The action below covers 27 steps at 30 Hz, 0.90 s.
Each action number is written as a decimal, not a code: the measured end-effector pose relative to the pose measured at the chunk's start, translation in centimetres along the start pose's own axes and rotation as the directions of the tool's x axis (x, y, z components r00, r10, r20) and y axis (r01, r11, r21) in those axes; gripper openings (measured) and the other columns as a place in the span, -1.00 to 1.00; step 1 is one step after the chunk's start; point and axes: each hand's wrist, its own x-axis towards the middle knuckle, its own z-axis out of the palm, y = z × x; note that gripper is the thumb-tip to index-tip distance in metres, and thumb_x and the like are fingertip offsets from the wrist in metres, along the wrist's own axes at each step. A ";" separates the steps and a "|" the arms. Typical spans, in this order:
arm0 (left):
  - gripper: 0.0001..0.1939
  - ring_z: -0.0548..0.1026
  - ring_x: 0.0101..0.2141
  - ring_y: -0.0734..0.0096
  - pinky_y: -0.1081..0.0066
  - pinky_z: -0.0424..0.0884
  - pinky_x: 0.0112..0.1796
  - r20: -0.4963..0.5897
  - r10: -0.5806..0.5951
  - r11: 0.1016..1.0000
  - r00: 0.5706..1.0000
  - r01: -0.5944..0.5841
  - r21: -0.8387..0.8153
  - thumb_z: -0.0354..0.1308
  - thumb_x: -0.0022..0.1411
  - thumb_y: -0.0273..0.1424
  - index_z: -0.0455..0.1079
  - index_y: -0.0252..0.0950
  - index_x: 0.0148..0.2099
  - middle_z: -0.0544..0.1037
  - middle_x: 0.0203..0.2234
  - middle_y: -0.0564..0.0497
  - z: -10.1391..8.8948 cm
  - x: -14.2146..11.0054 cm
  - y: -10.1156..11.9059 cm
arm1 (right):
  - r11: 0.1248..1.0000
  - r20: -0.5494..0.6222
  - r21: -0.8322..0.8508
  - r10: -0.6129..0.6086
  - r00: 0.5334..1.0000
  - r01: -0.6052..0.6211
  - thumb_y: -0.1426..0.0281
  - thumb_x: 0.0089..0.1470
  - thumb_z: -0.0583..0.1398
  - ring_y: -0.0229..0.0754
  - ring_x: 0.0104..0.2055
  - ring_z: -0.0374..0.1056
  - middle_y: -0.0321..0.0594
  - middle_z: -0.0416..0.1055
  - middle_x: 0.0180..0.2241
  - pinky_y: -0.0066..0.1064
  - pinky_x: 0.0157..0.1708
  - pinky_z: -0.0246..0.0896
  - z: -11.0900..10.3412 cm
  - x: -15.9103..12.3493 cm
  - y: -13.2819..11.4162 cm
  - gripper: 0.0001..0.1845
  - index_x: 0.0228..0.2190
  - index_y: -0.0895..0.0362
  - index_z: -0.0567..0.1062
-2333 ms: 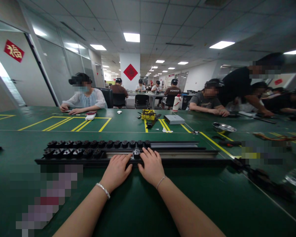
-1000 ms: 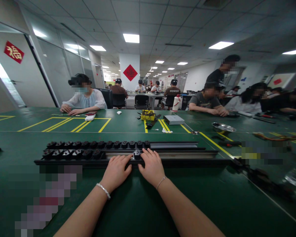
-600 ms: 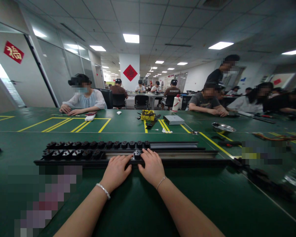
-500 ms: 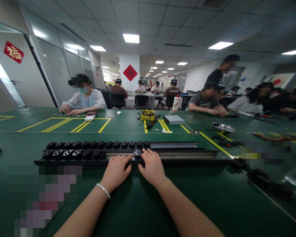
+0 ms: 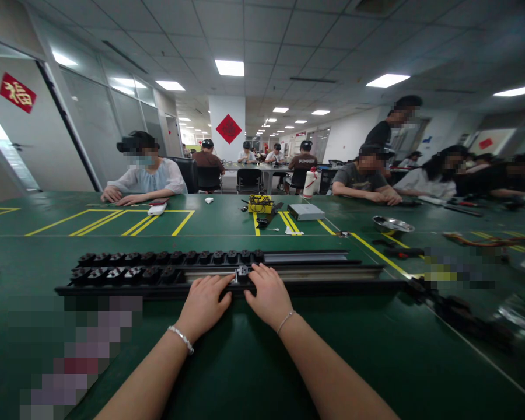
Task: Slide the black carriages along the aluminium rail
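Observation:
A small black socket module (image 5: 242,273) with a pale left side sits in the channel of the nearer black rail (image 5: 332,287). My left hand (image 5: 205,303) lies over the rail, its index fingertip at the module's left side and its thumb at the rail's front edge. On the other side, the fingers of my right hand (image 5: 269,297) are curled against the module, thumb low in front. The two hands hold it between them; the exact contact at the fingertips is partly hidden. Similar black modules (image 5: 151,275) line the left part of this rail.
Behind it lies a second rail (image 5: 306,256) with its own row of modules. Farther back are a yellow block with cables (image 5: 260,204), a grey box (image 5: 305,212) and a metal dish (image 5: 394,224). Co-workers sit across the green table (image 5: 354,361).
The whole view has shifted slightly to the left. Both hands keep the same pose at the socket module, which shows no clear movement along the rail.

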 end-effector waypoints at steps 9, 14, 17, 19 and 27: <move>-0.62 0.38 -0.15 0.29 0.25 0.16 -0.12 -0.018 -0.011 1.000 1.000 0.011 0.009 -0.04 0.16 -0.31 0.28 -0.13 0.04 0.49 -0.17 0.01 0.0 0.0 0.1 | 1.000 0.054 -0.016 0.007 0.999 -0.006 0.35 -0.04 0.12 -0.12 0.15 0.04 -0.21 0.21 0.09 -0.18 0.11 -0.12 -0.7 -0.1 0.3 -0.61 -0.10 0.05 0.38; -0.61 0.37 -0.14 0.30 0.26 0.16 -0.11 -0.004 -0.020 1.000 1.000 0.020 0.001 -0.03 0.16 -0.30 0.27 -0.12 0.05 0.49 -0.17 0.01 -0.1 0.1 0.2 | 0.996 0.087 -0.082 0.054 0.995 -0.047 0.31 -0.06 0.14 -0.07 0.17 -0.02 -0.20 0.11 0.14 -0.21 0.04 -0.05 -1.5 -0.7 0.6 -0.52 -0.03 -0.06 0.33; -0.60 0.37 -0.15 0.29 0.26 0.16 -0.12 0.005 -0.016 1.000 1.000 0.016 -0.002 -0.04 0.16 -0.30 0.26 -0.12 0.06 0.49 -0.17 0.01 -0.2 0.1 0.3 | 0.991 0.088 -0.128 0.039 0.995 -0.028 0.31 -0.08 0.16 -0.05 0.12 0.02 -0.16 0.15 0.08 -0.24 0.00 -0.02 -1.8 -1.2 0.8 -0.44 0.02 -0.10 0.28; -0.60 0.36 -0.15 0.29 0.26 0.15 -0.12 0.004 -0.014 1.000 1.000 0.014 -0.001 -0.04 0.16 -0.30 0.26 -0.12 0.06 0.49 -0.17 0.01 -0.3 0.0 0.4 | 0.987 0.091 -0.156 0.039 0.995 -0.025 0.31 -0.08 0.16 -0.06 0.02 0.11 -0.14 0.21 -0.01 -0.26 -0.06 0.01 -1.9 -1.4 0.8 -0.42 0.04 -0.12 0.25; -0.61 0.35 -0.15 0.29 0.27 0.14 -0.13 0.023 -0.030 1.000 0.999 0.030 -0.002 -0.06 0.16 -0.30 0.26 -0.11 0.06 0.48 -0.18 0.02 -0.4 0.0 0.6 | 0.981 0.121 -0.194 0.029 0.992 -0.005 0.30 -0.02 0.11 -0.11 -0.16 0.17 -0.22 0.32 -0.27 -0.30 -0.17 -0.02 -1.5 -1.5 1.0 -0.46 0.05 -0.12 0.23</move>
